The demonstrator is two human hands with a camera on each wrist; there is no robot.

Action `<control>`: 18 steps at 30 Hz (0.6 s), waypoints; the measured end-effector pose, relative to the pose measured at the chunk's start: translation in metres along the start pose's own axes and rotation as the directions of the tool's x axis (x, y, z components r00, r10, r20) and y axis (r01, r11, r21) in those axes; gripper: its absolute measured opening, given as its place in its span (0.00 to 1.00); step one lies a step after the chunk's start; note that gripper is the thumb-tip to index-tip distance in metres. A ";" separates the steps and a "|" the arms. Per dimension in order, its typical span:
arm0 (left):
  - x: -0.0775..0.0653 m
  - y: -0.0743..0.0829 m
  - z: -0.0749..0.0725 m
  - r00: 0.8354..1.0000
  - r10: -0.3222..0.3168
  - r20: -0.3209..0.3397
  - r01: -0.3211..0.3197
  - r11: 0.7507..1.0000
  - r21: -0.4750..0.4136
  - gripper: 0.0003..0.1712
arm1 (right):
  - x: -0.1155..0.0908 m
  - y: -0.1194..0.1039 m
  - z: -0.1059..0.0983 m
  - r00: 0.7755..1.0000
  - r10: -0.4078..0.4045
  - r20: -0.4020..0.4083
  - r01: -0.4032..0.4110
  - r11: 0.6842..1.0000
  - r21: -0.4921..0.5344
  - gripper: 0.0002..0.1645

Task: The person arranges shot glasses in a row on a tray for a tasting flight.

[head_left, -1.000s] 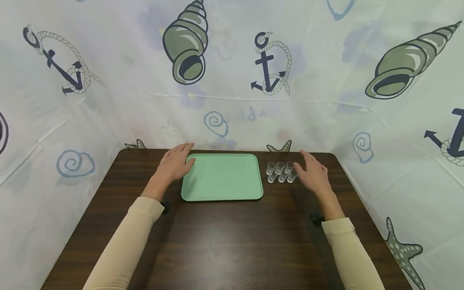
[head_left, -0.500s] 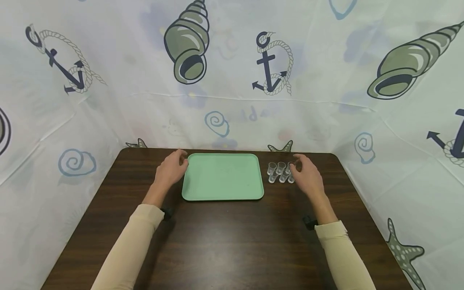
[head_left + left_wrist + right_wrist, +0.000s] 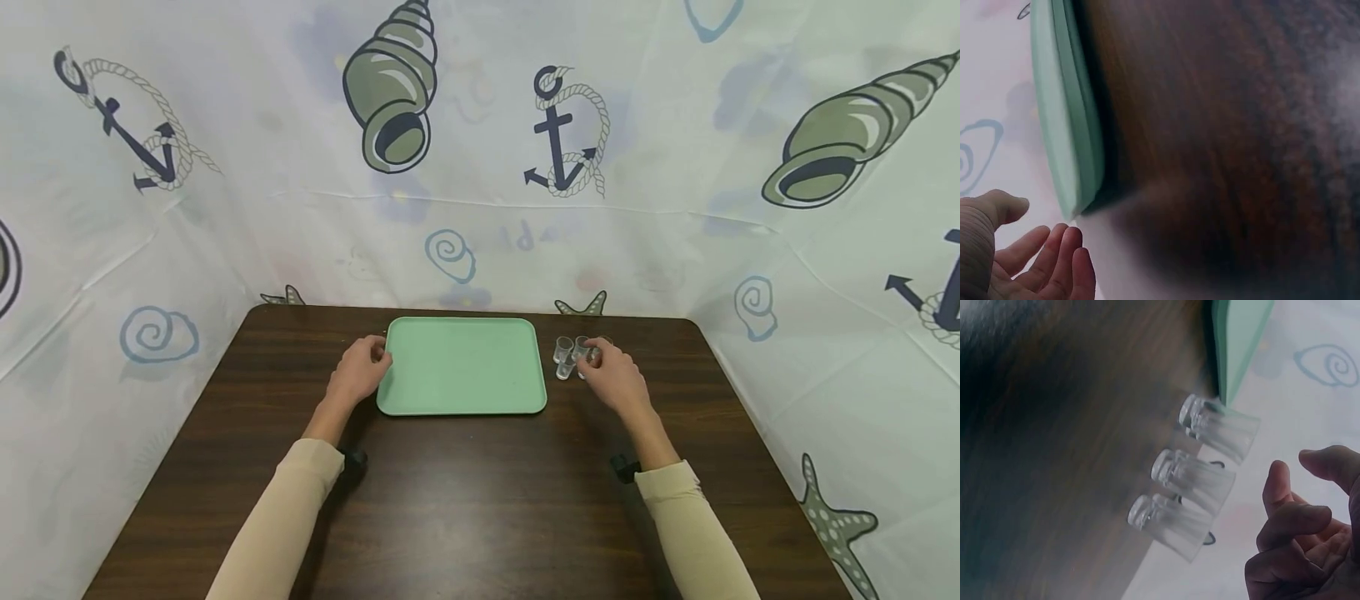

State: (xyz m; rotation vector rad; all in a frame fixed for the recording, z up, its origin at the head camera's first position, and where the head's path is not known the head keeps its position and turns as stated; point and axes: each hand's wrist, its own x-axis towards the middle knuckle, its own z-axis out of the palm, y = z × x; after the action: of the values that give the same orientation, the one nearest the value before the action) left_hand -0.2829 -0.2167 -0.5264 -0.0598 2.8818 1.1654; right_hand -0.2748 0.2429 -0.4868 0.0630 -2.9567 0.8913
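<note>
Dark brown wood-grain worktop (image 3: 480,508), rounded far corners, shiny patch on near side of tray (image 3: 461,367). Tray pale green, flat, close to worktop's far edge. Small clear glasses (image 3: 1194,482) upright, bunched just right of tray; some hidden in head view, three visible in right wrist view. Left hand (image 3: 360,371) at tray's left edge, thumb and fingertips apart, fingers loosely bent; contact with rim can't tell. Right hand (image 3: 615,379) right of tray, over glasses, gap between thumb and forefinger, other fingers bent; contact with glasses can't tell. White cloth (image 3: 300,242) behind tray and along both sides, creased, printed with shells (image 3: 390,92), anchors (image 3: 555,142), starfish (image 3: 832,518). Cream sleeves (image 3: 273,525) on near side of tray.
</note>
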 end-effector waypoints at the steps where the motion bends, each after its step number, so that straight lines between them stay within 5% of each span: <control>1: 0.000 -0.001 0.001 1.000 -0.003 0.003 0.003 1.000 -0.014 0.31 | 0.000 0.000 0.002 1.000 0.002 0.008 -0.002 1.000 0.002 0.31; 9: 0.001 -0.017 0.009 0.998 0.046 0.044 -0.040 0.990 -0.135 0.32 | 0.001 -0.003 0.015 0.998 0.026 0.049 -0.026 1.000 0.000 0.32; 18: 0.001 -0.026 0.008 0.990 0.076 0.117 -0.057 0.986 -0.157 0.35 | 0.005 -0.003 0.025 0.994 0.088 0.067 -0.085 0.995 -0.042 0.35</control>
State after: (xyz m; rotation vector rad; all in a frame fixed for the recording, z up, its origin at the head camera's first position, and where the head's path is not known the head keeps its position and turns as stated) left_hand -0.2822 -0.2297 -0.5506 0.1019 2.7038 1.3503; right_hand -0.2806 0.2262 -0.5053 -0.0369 -3.0611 0.8574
